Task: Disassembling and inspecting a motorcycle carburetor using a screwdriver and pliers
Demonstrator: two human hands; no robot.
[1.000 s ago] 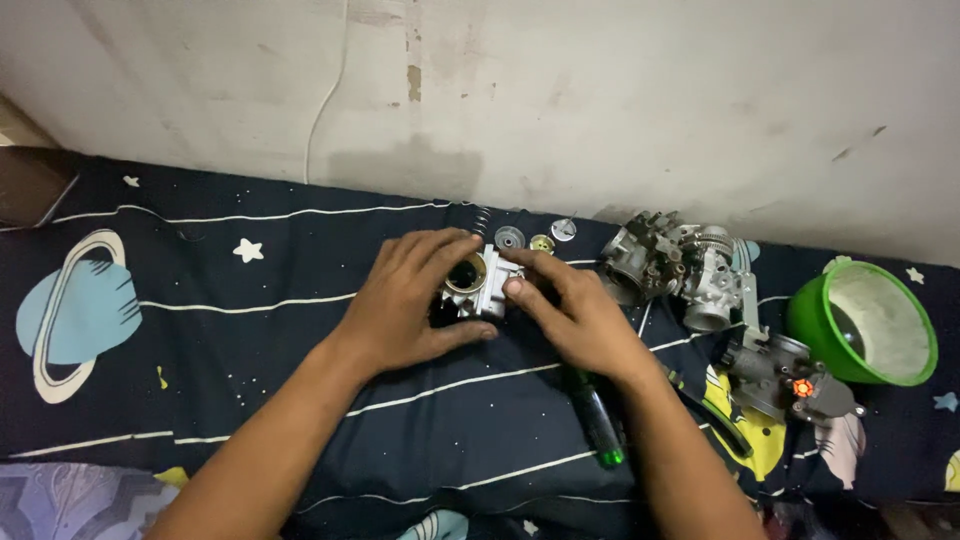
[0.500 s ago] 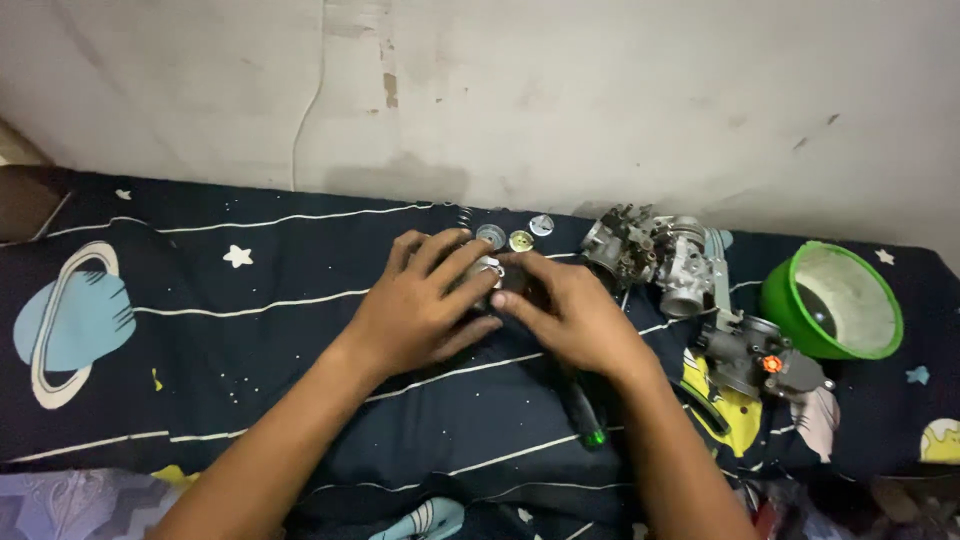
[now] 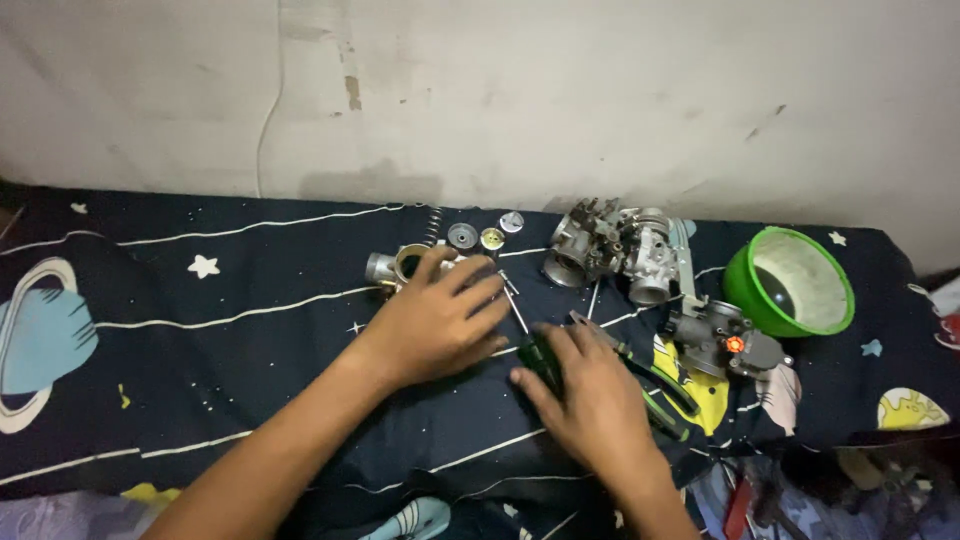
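Note:
My left hand (image 3: 440,320) lies over a small silver carburetor part (image 3: 392,266) on the dark space-print bedsheet (image 3: 230,360), fingers curled across its top. A little lower and to the right, my right hand (image 3: 592,405) closes on the dark green handle of a screwdriver (image 3: 538,352). Its thin shaft points up and to the left, toward my left fingers. Most of the handle is hidden under my right fingers.
Two small discs (image 3: 462,236), a round cap (image 3: 511,221) and a spring (image 3: 434,220) lie near the wall. A large carburetor body (image 3: 610,245), another with a red knob (image 3: 722,338), a green bowl (image 3: 790,282) and black-green pliers (image 3: 665,392) sit to the right.
Both hands were on the silver part. My right hand has left it and dropped down to the screwdriver, while my left hand stays on the part.

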